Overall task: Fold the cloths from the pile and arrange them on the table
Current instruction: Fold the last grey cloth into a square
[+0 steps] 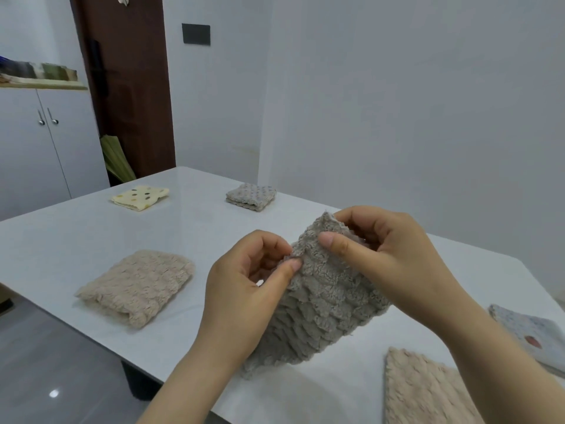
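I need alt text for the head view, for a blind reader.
Left hand and right hand pinch the top edge of a grey fluffy cloth above a white table. Folded on it lie a beige cloth, a yellow spotted cloth and a grey dotted cloth. More cloths lie lower right.

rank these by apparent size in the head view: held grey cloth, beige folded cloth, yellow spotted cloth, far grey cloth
held grey cloth
beige folded cloth
yellow spotted cloth and far grey cloth look alike; both farthest away, so unranked

Six cloths (324, 301), two hands (244, 289), one table (76, 234), one cabinet (30, 148)
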